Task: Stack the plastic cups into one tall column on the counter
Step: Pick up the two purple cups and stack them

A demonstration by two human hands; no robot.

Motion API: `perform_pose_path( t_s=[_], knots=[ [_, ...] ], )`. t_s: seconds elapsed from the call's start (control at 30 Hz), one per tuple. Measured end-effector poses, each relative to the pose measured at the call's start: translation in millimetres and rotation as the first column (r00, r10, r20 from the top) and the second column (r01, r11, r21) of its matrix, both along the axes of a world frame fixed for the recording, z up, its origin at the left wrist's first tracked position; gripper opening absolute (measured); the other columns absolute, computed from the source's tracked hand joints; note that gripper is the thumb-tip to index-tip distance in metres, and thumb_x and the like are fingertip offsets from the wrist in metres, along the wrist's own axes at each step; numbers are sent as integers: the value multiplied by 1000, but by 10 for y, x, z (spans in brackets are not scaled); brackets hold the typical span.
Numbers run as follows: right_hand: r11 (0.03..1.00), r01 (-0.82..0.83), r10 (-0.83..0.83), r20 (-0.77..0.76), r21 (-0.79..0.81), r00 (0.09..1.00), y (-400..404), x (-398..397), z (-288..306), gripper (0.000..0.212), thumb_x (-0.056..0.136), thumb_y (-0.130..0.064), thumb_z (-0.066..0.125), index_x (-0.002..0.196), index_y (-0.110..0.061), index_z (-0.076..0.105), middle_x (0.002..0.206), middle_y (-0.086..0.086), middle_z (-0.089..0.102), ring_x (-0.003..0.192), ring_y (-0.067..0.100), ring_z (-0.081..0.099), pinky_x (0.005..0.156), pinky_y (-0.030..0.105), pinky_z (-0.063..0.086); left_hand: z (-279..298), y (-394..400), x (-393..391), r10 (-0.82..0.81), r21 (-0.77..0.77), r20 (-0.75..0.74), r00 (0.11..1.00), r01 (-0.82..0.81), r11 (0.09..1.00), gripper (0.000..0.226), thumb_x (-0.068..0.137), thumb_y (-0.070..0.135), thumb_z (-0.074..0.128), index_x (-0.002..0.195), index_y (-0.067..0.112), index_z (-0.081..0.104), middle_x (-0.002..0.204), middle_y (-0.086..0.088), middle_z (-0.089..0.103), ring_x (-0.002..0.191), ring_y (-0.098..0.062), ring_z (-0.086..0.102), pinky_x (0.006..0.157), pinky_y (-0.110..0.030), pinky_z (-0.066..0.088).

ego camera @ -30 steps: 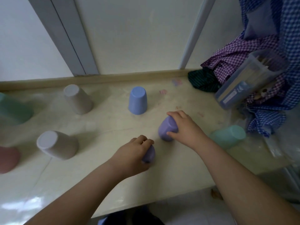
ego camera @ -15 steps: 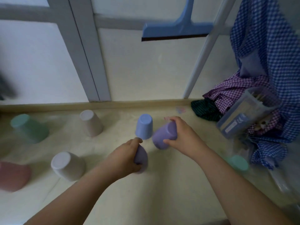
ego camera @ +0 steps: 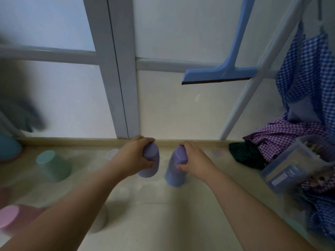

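Observation:
My left hand (ego camera: 133,159) grips an upside-down purple cup (ego camera: 151,163), held tilted just above the counter (ego camera: 163,214). My right hand (ego camera: 194,163) holds a second purple cup (ego camera: 179,155) that sits upside down over the blue cup (ego camera: 174,177) standing on the counter. A green cup (ego camera: 54,164) stands upside down to the left. A pink cup (ego camera: 10,217) is at the near left. A beige cup (ego camera: 99,222) is mostly hidden under my left forearm. Another pale cup (ego camera: 112,153) peeks out behind my left hand.
Checked clothes (ego camera: 290,138) and a clear plastic box (ego camera: 293,163) crowd the counter's right side. A blue squeegee (ego camera: 219,75) hangs against the window frame (ego camera: 123,87) behind. A teal object (ego camera: 8,147) sits at the far left edge.
Both hands lifted their purple cups and carried them toward the back. The right one came down over the blue cup. The view tilted upward.

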State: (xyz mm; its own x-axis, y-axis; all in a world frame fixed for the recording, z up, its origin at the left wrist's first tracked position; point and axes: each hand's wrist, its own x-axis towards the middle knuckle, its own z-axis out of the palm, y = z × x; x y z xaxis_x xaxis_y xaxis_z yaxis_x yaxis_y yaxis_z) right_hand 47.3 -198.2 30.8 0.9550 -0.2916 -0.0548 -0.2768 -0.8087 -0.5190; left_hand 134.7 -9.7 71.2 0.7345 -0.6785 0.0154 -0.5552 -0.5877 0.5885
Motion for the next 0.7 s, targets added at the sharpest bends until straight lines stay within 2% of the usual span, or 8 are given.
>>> perform_pose_path(
  t_s=[0.1, 0.27, 0.43, 0.6, 0.7],
  knots=[
    [1000, -5, 6, -68, 16, 998, 21, 56, -164, 69, 70, -17, 73, 131, -9, 42, 134, 12, 45, 124, 28, 46, 102, 30, 36, 6, -58, 124, -9, -30, -25, 1000, 8, 1000, 69, 67, 17, 73, 130, 23, 44, 125, -4, 49, 106, -20, 52, 84, -22, 35],
    [998, -2, 6, -87, 55, 996, -33, 114, -273, 75, 69, -23, 76, 134, -13, 39, 137, 8, 45, 128, 24, 43, 106, 29, 35, 91, -227, 280, -20, -97, -15, 1000, 19, 995, 73, 66, 21, 77, 130, 22, 40, 126, -1, 55, 109, -20, 53, 83, -24, 38],
    [996, 69, -62, -117, 63, 991, -157, -34, -221, 100, 59, -37, 83, 140, -15, 28, 143, 3, 37, 133, 21, 34, 108, 30, 32, 271, -492, 281, -115, -159, 12, 993, 116, 981, 69, 65, 27, 79, 124, 23, 44, 123, 0, 57, 106, -17, 54, 88, -28, 45],
    [987, 154, -151, -51, 47, 987, -343, -330, -77, 93, 63, -35, 82, 137, -13, 31, 140, 5, 39, 128, 19, 38, 104, 26, 33, 300, -816, 182, -227, -140, 40, 973, 231, 963, 68, 66, 25, 78, 125, 20, 44, 123, 0, 55, 98, -12, 48, 84, -23, 38],
    [985, 169, -168, -29, 37, 985, -368, -450, -40, 90, 64, -33, 81, 137, -12, 32, 139, 6, 41, 124, 18, 40, 94, 18, 29, 124, -927, 128, -247, -76, 5, 969, 247, 966, 68, 67, 23, 77, 125, 16, 44, 126, -5, 54, 107, -20, 51, 84, -22, 35]
  ],
)
